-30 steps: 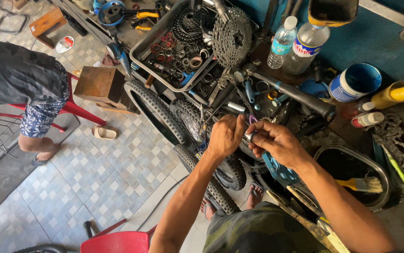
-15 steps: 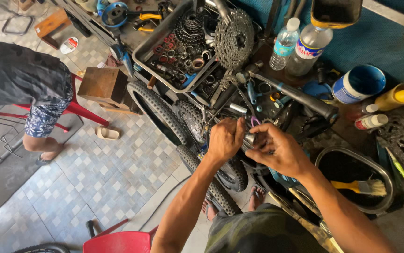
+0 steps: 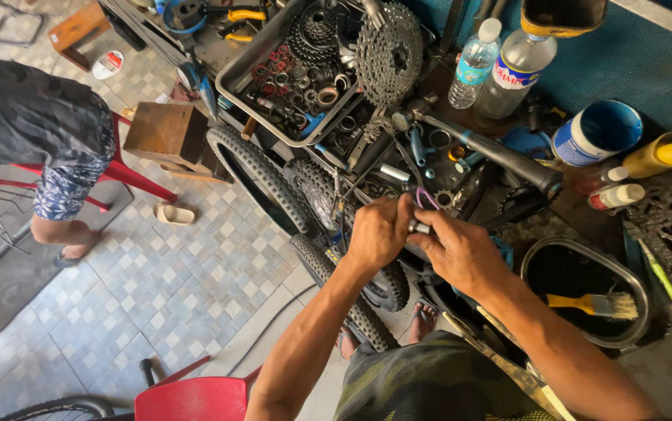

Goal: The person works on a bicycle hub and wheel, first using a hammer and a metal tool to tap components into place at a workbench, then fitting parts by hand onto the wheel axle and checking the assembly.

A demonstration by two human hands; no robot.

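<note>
Left hand (image 3: pixel 379 231): fingers curled, knuckles up, meeting the right.
Right hand (image 3: pixel 461 251): fingertips pinched toward the left, forearm angled in.

Floor (image 3: pixel 157 273): grey-white checkered tiles. Chair (image 3: pixel 192 399): red. Tyres (image 3: pixel 262 183): black, knobby tread. Brush (image 3: pixel 593 304): yellow handle, pale bristles. Can (image 3: pixel 597 132): blue inside, white outside. Bottle (image 3: pixel 663 153): yellow. Box (image 3: pixel 166 132): brown. Shorts (image 3: pixel 67 187): blue patterned.
</note>
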